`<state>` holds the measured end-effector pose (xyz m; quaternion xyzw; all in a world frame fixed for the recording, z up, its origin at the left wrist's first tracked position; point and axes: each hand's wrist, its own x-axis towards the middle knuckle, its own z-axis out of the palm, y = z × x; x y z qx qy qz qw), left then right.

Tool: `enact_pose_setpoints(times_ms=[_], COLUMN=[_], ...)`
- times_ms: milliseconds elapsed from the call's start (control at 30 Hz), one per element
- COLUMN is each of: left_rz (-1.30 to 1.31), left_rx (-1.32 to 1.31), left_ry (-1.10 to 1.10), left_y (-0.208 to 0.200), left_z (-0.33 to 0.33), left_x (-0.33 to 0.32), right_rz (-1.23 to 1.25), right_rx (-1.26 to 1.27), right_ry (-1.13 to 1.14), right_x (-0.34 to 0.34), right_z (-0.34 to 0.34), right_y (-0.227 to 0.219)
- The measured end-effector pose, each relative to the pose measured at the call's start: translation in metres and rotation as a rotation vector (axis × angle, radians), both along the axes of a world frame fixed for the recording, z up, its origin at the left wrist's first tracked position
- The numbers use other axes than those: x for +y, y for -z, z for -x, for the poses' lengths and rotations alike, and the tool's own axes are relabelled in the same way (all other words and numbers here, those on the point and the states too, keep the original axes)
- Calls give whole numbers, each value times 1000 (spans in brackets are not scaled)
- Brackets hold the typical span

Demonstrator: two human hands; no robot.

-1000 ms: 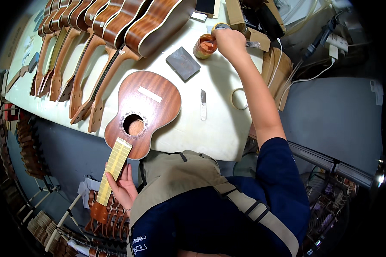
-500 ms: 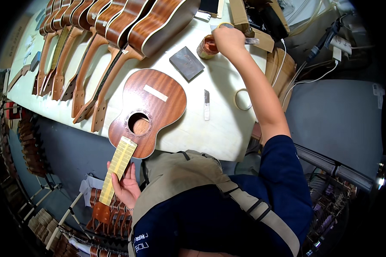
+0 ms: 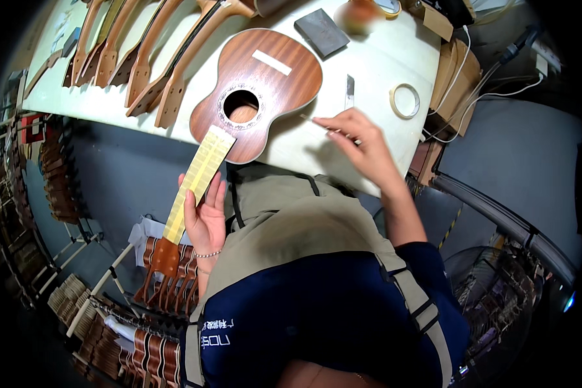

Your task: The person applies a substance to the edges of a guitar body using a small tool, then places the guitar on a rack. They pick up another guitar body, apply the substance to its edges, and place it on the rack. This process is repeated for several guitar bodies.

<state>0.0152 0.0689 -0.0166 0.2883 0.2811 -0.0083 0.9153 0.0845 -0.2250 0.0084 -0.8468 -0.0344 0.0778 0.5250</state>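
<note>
A brown wooden ukulele (image 3: pixel 288 84) lies face up, its body on the bench and its neck reaching over the edge toward me. Yellow tape strips cover the fingerboard (image 3: pixel 200 174). My left hand (image 3: pixel 208 216) is wrapped around the neck, thumb at one side and fingers at the other. Over the bench, right of the ukulele body, my right hand (image 3: pixel 362 139) pinches a thin stick-like tool (image 3: pixel 309 119), its tip pointing left toward the body. What kind of tool it is, I cannot make out. A pale strip (image 3: pixel 271 63) sits on the soundboard beyond the soundhole.
Beyond the body lie a dark grey block (image 3: pixel 321 32) and a blurred reddish jar (image 3: pixel 359 16). A narrow blade-like piece (image 3: pixel 350 90) and a tape roll (image 3: pixel 405 101) lie to the right. Unfinished instrument necks (image 3: pixel 174 97) stick out over the bench's left side. White cables (image 3: pixel 491 96) hang at the right.
My right hand has come back from the jar toward me and now holds a thin tool beside the ukulele body. The view has shifted; my left hand keeps hold of the neck.
</note>
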Motion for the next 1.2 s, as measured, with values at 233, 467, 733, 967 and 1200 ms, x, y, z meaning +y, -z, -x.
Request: enact_pose_setpoints(times_ms=[233,467,733,967,1200], left_rz=[85,9,-19,-9,-76], left_rx=[-45,9,16,-24,21], left_ry=[8,-26,-31,-12,-50], left_y=[10,5,0,0,-3], left_z=[4,4,2,2,0], left_x=[8,4,1,4,0], right_rz=[-217,40,455,486,628], right_rx=[2,-238,-429,-463,-470], right_ry=[143,253,215,190,125], right_x=[50,77,77,70,72], right_z=[26,21,21,14,12], right_y=[40,54,46,38,28])
